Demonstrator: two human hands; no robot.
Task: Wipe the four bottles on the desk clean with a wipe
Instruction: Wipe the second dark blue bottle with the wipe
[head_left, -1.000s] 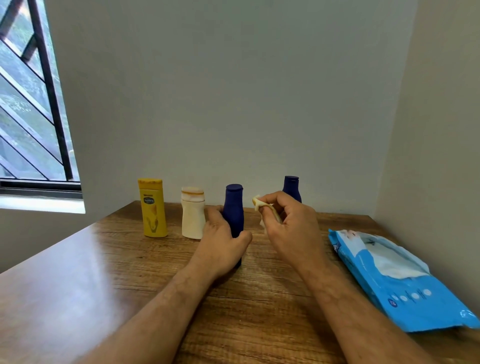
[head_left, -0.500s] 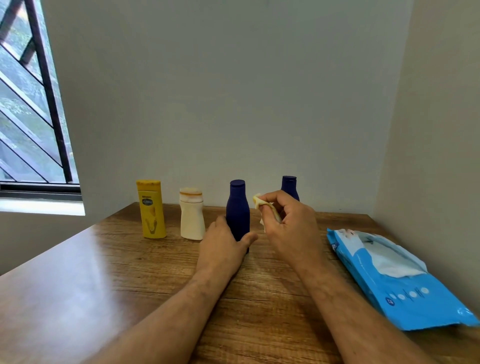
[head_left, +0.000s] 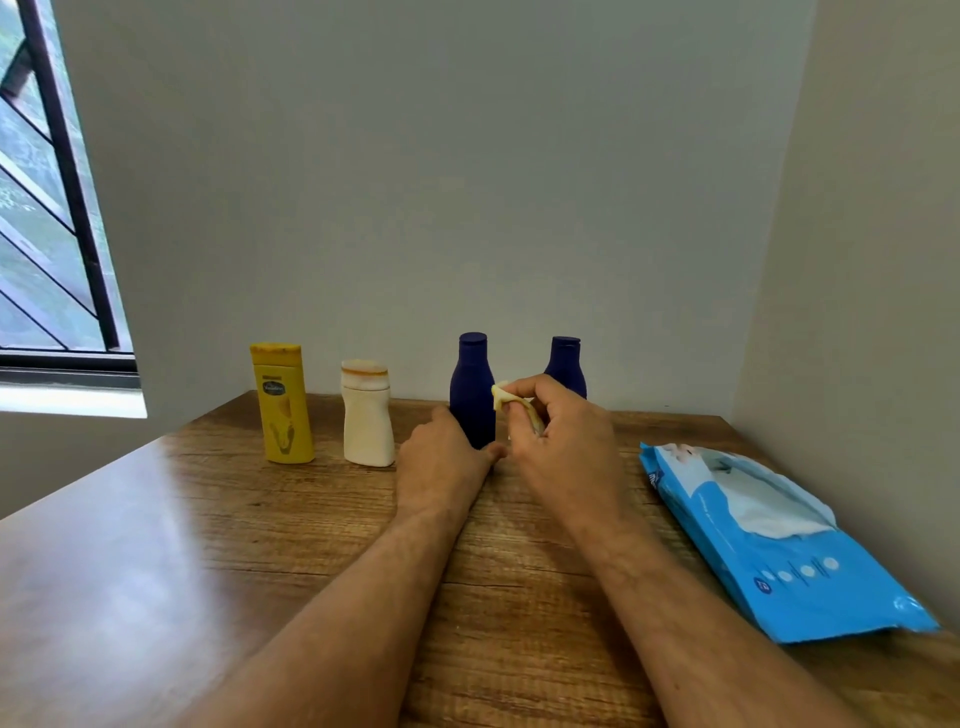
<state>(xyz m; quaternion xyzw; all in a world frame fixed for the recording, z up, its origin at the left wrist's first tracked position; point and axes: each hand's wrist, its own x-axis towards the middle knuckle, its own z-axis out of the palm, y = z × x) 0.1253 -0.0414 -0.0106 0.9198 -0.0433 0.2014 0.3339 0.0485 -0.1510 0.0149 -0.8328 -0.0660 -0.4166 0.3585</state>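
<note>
- Wipe: small, crumpled, yellowish; pinched between thumb and curled fingers of the right hand, held above the desk.
- Near blue bottle: upright on the desk, directly beyond the left hand and just left of the right hand's fingertips. The wipe sits right beside its shoulder; contact cannot be confirmed.
- Left hand: wraps the base of the near blue bottle, thumb on its right side, fingers hidden behind it. Grip appears closed around the bottle.
- Far blue bottle: upright, behind the right hand, lower body hidden by the knuckles.
- Cream bottle: upright, just left of the left hand, orange residue on its cap.
- Yellow bottle: upright, further left of the left hand, beyond the cream one; the two stand near but apart.
- Blue wipe packet: lies flat to the right of the right forearm, flap open with a white sheet showing.
- Barred window: far left of the left hand, above desk level.
</note>
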